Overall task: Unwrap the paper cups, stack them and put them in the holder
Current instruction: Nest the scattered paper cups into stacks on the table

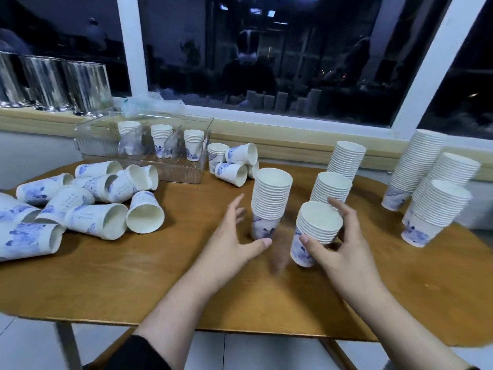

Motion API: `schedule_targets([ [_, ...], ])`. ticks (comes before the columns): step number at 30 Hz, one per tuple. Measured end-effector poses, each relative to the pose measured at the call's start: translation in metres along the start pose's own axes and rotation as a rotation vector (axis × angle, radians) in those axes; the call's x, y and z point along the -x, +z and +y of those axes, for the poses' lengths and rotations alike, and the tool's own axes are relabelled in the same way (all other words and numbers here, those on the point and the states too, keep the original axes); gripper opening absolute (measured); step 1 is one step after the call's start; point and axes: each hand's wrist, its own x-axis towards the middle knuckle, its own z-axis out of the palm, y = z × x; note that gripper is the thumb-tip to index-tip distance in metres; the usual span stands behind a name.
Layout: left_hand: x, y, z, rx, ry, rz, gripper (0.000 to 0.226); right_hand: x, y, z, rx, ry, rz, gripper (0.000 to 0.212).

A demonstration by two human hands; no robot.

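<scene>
Nearest on the round wooden table (149, 284), the right hand (344, 249) grips a short stack of paper cups (316, 232), thumb on its blue-printed base and fingers curled round the far side. Just left of that short stack, the left hand (234, 244) is spread wide, thumb touching the foot of a taller stack (270, 201) and fingers straight beside it, holding nothing. Behind the short stack stand 2 more stacks (337, 180), 1 taller than the other. Far right of it, 3 tall stacks (437, 188) cluster together near the table edge. Far left of it lies a heap of about 10 tipped cups and short nests (88, 201), mouths facing various ways. Beyond the taller stack, about 4 cups (234, 162) lie jumbled beside a clear plastic holder (181, 169), which contains 3 small upright stacks (161, 138), 1 per compartment as far as can be told. Left of the holder, on the window sill, stand 3 shiny metal canisters (53, 84).
</scene>
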Motion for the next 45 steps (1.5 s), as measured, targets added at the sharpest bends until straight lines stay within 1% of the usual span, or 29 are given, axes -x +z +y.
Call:
schedule_targets([
  [2, -0.006, 0.014, 0.003, 0.002, -0.009, 0.014, 0.107, -0.001, -0.009, 0.013, 0.068, 0.033, -0.01, 0.07],
  [5, -0.019, 0.033, 0.006, 0.017, -0.021, 0.081, 0.108, -0.001, -0.017, 0.029, 0.136, 0.024, -0.036, 0.065],
  [9, -0.034, 0.046, 0.01, 0.03, -0.028, 0.17, 0.094, -0.003, -0.027, 0.035, 0.109, 0.013, -0.062, 0.064],
  [11, -0.039, 0.051, 0.015, 0.035, -0.039, 0.179, 0.086, -0.007, -0.039, 0.022, 0.061, -0.014, -0.007, 0.066],
  [15, -0.047, 0.06, 0.019, 0.035, -0.052, 0.217, 0.074, -0.044, -0.071, -0.019, -0.052, -0.192, 0.221, 0.062],
  [16, -0.048, 0.062, 0.019, 0.022, -0.051, 0.22, 0.072, -0.057, -0.076, -0.028, -0.056, -0.227, 0.24, 0.062],
  [18, -0.048, 0.065, 0.019, 0.002, -0.052, 0.22, 0.066, -0.084, -0.079, -0.037, 0.022, -0.252, 0.247, 0.06],
  [22, -0.05, 0.065, 0.019, -0.033, -0.07, 0.221, 0.063, -0.127, -0.069, -0.026, 0.175, -0.198, 0.211, 0.057],
  [26, -0.053, 0.062, 0.015, -0.039, -0.079, 0.217, 0.064, -0.133, -0.051, 0.006, 0.346, -0.101, 0.055, 0.059],
  [27, -0.053, 0.062, 0.014, -0.04, -0.078, 0.221, 0.065, -0.129, -0.046, 0.014, 0.352, -0.079, 0.031, 0.062],
  [29, -0.055, 0.063, 0.011, -0.032, -0.079, 0.23, 0.068, -0.12, -0.038, 0.028, 0.277, -0.053, 0.021, 0.074],
  [33, -0.057, 0.069, 0.013, -0.006, -0.064, 0.203, 0.07, -0.107, -0.026, 0.05, 0.054, 0.012, 0.072, 0.108],
  [35, -0.058, 0.075, 0.015, 0.007, -0.045, 0.188, 0.072, -0.102, -0.019, 0.063, -0.006, 0.028, 0.078, 0.114],
  [39, -0.06, 0.089, 0.012, 0.018, -0.031, 0.142, 0.073, -0.087, -0.014, 0.091, -0.032, 0.058, 0.063, 0.102],
  [42, -0.062, 0.101, 0.011, 0.006, -0.029, 0.09, 0.07, -0.081, -0.029, 0.103, -0.038, 0.059, 0.126, 0.092],
  [45, -0.069, 0.118, 0.014, 0.008, -0.025, 0.069, 0.069, -0.078, -0.051, 0.118, -0.006, 0.055, 0.201, 0.09],
])
